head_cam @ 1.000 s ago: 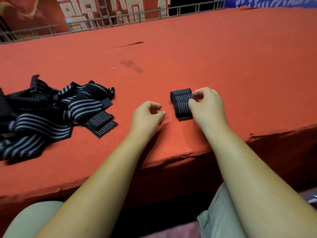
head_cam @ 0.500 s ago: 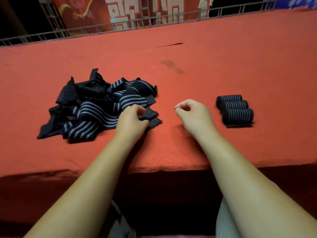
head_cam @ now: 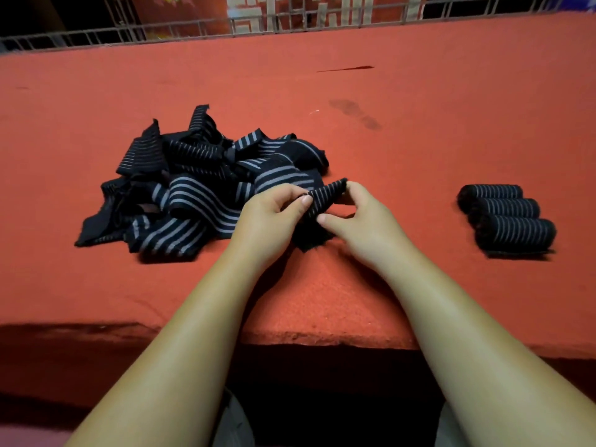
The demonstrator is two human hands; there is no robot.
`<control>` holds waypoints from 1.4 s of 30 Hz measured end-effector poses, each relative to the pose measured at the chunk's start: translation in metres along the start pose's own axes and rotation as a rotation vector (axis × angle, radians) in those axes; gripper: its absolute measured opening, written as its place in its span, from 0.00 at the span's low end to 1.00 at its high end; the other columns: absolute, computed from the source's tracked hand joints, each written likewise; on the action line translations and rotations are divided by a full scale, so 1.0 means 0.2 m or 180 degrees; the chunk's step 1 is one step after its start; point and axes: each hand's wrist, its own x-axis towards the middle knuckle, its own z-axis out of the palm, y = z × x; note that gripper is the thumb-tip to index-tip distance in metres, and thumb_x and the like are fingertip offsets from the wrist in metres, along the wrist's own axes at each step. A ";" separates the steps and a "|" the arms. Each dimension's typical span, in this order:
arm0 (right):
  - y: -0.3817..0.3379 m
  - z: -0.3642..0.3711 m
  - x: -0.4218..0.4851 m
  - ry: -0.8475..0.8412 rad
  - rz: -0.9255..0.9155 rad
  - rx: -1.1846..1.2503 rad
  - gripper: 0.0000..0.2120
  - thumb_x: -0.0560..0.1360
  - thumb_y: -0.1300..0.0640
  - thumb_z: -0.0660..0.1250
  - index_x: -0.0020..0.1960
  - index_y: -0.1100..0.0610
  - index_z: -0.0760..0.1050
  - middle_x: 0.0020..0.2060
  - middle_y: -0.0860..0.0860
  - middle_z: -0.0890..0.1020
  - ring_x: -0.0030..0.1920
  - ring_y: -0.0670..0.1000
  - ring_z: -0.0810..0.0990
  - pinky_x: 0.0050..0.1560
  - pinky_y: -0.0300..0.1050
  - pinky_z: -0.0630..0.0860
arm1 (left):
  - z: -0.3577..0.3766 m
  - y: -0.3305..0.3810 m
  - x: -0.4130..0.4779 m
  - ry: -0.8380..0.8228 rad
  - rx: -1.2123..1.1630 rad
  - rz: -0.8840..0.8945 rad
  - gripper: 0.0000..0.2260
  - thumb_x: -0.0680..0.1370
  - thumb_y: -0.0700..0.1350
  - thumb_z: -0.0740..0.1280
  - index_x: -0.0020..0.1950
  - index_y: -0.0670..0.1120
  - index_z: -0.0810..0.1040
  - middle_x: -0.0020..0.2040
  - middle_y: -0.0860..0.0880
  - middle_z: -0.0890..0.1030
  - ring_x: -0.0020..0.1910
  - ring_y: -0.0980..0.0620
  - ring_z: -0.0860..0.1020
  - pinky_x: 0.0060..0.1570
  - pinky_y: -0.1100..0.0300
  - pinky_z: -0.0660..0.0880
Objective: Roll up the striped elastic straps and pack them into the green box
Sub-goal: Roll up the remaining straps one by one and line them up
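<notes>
Your two bare arms reach out over the near edge of the fuzzy red felt table (head_cam: 322, 304). Your left hand (head_cam: 267, 217) and your right hand (head_cam: 367, 221) meet close together, and both are curled. Between your fingertips you pinch the end of one black stretchy strap with thin grey stripes (head_cam: 325, 195). The left thumb and fingers nip its left side. The right thumb and fingers nip its right side. The end is lifted and bent like a little tent, and the dark cloth below it droops to the felt under your fingers.

Just left of your left fingers lies a floppy, tangled pile of loose black-and-grey striped straps (head_cam: 193, 188). Well off to the right of your right fingers sit three tight round rolls of striped strap (head_cam: 506, 217), side by side and touching.

Far past your fingers there is a dark smudge (head_cam: 354, 112) on the felt. A thin metal rail (head_cam: 193, 29) runs along the far edge.
</notes>
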 end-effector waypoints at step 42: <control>0.10 -0.51 -0.21 0.0557 0.0617 0.2614 0.12 0.89 0.56 0.61 0.60 0.63 0.79 0.50 0.57 0.87 0.51 0.53 0.86 0.53 0.48 0.82 | 0.28 0.19 -0.14 -0.1258 -0.1745 -0.0739 0.13 0.86 0.42 0.68 0.70 0.49 0.81 0.63 0.43 0.85 0.54 0.44 0.86 0.61 0.43 0.83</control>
